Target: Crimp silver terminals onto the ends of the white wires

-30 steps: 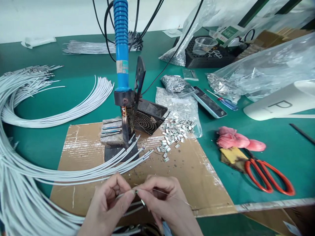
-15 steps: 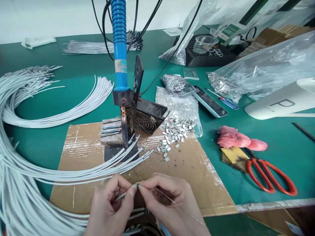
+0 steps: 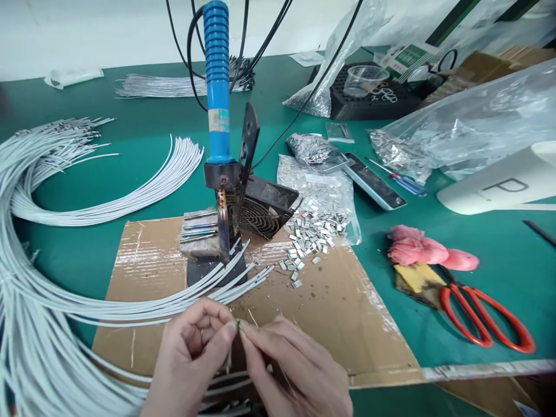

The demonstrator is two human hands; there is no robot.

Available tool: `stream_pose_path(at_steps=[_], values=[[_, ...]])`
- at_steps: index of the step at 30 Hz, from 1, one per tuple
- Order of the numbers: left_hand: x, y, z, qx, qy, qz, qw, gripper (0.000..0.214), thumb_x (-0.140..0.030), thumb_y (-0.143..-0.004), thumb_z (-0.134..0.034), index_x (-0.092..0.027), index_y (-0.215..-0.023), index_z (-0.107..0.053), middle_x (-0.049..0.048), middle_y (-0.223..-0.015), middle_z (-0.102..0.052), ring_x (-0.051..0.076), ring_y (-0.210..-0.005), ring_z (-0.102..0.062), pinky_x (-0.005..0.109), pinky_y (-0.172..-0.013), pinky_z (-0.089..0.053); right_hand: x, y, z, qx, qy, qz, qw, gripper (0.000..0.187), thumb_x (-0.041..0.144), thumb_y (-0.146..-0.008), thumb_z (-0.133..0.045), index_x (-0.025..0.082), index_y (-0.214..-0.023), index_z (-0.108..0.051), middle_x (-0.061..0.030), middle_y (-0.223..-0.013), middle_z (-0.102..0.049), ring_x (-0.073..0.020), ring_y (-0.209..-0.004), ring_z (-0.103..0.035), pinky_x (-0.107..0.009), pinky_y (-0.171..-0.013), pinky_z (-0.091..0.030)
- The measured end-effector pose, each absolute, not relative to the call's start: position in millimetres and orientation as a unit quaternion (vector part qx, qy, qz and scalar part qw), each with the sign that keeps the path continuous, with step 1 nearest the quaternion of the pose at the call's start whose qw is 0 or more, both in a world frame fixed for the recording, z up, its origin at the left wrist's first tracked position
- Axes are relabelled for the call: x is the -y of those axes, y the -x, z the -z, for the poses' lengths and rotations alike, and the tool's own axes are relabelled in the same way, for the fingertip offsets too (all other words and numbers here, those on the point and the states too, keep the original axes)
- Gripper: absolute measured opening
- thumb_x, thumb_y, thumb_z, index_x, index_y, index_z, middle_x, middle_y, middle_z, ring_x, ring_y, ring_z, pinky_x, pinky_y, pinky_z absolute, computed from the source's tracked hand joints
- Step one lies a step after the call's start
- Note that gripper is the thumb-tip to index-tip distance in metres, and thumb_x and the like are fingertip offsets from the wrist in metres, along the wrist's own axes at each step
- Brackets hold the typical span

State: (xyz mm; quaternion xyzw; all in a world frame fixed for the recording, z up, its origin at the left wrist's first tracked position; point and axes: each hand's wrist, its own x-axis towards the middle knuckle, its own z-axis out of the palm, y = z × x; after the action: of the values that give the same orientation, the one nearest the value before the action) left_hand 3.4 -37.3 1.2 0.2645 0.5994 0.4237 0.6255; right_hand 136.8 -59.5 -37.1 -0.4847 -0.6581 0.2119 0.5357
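At the front of the cardboard, my left hand [image 3: 195, 353] is closed, thumb and forefinger pinching a white cable [image 3: 229, 362] close to its end. Fingertips of my right hand [image 3: 295, 362] press together at the same small dark tip, which they mostly hide. A thin wire [image 3: 252, 317], perhaps solder, pokes out above the right forefinger and trails below that hand. Beyond both hands, a soldering iron with a blue handle [image 3: 218, 136] stands upright, tip down, in a black stand. White cable ends [image 3: 243, 284] lie fanned out beneath it.
Bundled white cables [image 3: 39, 324] fill the left side. Small metal connector shells [image 3: 310, 231] lie scattered by a plastic bag. A small fan [image 3: 264, 211] sits behind the iron. Orange-handled scissors [image 3: 486, 318] lie right, near a yellow sponge [image 3: 419, 278] and pink cloth [image 3: 430, 252].
My right hand has turned and shifted slightly lower, its fingers still at the cable tip. The cable below my left thumb now points more downward. The thin wire's end now sticks up.
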Motion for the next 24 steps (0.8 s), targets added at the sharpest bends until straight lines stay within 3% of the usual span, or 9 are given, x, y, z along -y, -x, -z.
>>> stream_pose_path(at_steps=[6, 13, 16, 20, 24], values=[[37, -9, -7, -0.64, -0.292, -0.421, 0.573, 0.019, -0.022, -0.062, -0.085, -0.015, -0.062, -0.067, -0.0068, -0.05, -0.054, 0.004, -0.045, -0.039, 0.013, -0.045, -0.029, 52, -147, 24, 0.467, 0.539, -0.474, 0.517, 0.014, 0.018, -0.086, -0.074, 0.025, -0.081, -0.085, 0.0021, -0.058, -0.061, -0.0087, -0.045, -0.05, -0.02, -0.04, -0.036], [39, -9, -6, -0.647, -0.326, -0.423, 0.544, 0.011, -0.021, -0.064, -0.08, -0.018, -0.063, -0.069, -0.005, -0.053, -0.06, 0.007, -0.049, -0.049, 0.014, -0.047, -0.038, 43, -154, 9, 0.306, 0.544, -0.641, 0.447, 0.013, 0.036, -0.081, -0.081, 0.024, -0.083, -0.087, 0.0044, -0.061, -0.055, -0.0026, -0.039, -0.046, -0.015, -0.039, -0.033], [42, -11, -5, -0.648, -0.356, -0.428, 0.52, 0.008, -0.021, -0.067, -0.077, -0.021, -0.064, -0.07, -0.0047, -0.055, -0.063, 0.009, -0.051, -0.053, 0.015, -0.05, -0.042, 42, -155, 8, 0.344, 0.523, -0.656, 0.421, 0.012, 0.032, -0.084, -0.078, 0.026, -0.088, -0.087, 0.0038, -0.065, -0.056, -0.0031, -0.042, -0.045, -0.016, -0.04, -0.03], [44, -13, -3, -0.659, -0.361, -0.422, 0.507, 0.007, -0.023, -0.068, -0.075, -0.022, -0.065, -0.069, -0.0044, -0.057, -0.066, 0.01, -0.053, -0.058, 0.015, -0.051, -0.046, 42, -158, 8, 0.473, 0.517, -0.574, 0.424, 0.016, 0.024, -0.09, -0.071, 0.028, -0.089, -0.087, 0.0021, -0.066, -0.059, -0.0082, -0.054, -0.051, -0.02, -0.047, -0.033], [45, -12, -1, -0.665, -0.373, -0.399, 0.51, 0.008, -0.023, -0.066, -0.077, -0.02, -0.064, -0.069, -0.0048, -0.055, -0.061, 0.007, -0.048, -0.049, 0.014, -0.046, -0.038, 44, -163, 8, 0.573, 0.504, -0.49, 0.422, 0.022, 0.016, -0.095, -0.065, 0.025, -0.098, -0.084, 0.0008, -0.071, -0.062, -0.0113, -0.063, -0.056, -0.022, -0.057, -0.041]])
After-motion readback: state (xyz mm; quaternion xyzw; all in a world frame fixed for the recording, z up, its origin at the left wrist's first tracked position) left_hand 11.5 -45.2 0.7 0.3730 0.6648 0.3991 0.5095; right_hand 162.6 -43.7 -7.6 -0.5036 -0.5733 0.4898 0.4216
